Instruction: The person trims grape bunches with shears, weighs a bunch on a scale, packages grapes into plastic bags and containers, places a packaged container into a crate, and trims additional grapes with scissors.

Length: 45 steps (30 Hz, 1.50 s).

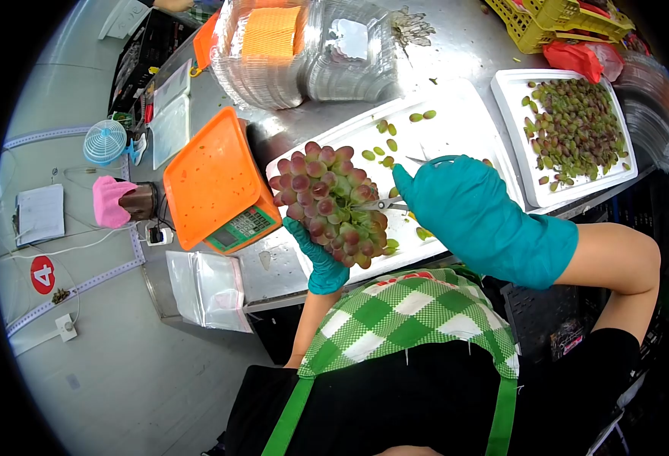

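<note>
A large bunch of reddish-green grapes [327, 199] is held over a white tray [463, 114]. My left hand [321, 262], in a teal rubber glove, supports the bunch from beneath and the near side; part of its fingers is hidden by the fruit. In my right hand [460, 209], gloved the same way, is a pair of scissors [384, 204]. The blades reach in among the stems on the right side of the bunch. Several loose green grapes [380, 150] lie in the tray around the bunch.
An orange digital scale [216, 178] stands left of the tray. Behind are stacked clear plastic containers [349, 68]. On the right, another white tray [528, 178] holds many loose grapes, with a yellow crate [528, 23] beyond it. Plastic bags [207, 289] lie at the near left edge.
</note>
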Each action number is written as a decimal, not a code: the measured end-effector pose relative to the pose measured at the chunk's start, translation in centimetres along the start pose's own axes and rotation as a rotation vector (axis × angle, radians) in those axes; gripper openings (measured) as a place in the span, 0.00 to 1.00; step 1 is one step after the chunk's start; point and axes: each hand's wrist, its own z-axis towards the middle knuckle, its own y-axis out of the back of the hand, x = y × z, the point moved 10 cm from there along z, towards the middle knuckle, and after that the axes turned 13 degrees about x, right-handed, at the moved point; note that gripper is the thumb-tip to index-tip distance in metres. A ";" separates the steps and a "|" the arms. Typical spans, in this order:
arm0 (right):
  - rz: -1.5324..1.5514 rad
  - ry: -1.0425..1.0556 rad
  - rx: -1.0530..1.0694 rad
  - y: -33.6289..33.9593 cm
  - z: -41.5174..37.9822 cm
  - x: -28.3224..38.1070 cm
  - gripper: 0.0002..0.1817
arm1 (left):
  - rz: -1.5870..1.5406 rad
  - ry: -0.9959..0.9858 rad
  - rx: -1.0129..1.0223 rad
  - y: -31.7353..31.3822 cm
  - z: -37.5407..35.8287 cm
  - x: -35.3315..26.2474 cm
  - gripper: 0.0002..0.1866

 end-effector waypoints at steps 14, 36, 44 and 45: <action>0.225 -0.337 0.372 -15.6 -4.6 -7.5 0.16 | -0.529 -0.094 0.282 1.5 1.8 -0.9 0.38; 1.255 -0.224 0.051 -6.3 -2.8 -3.3 0.28 | -0.115 0.073 0.052 1.6 1.0 0.7 0.39; 0.781 0.031 -0.136 -3.2 -2.3 -1.6 0.32 | -0.064 0.094 0.086 0.6 1.5 1.0 0.39; 0.785 0.081 -0.135 -2.7 -2.1 -0.9 0.33 | -0.064 0.110 0.106 0.3 1.6 1.3 0.39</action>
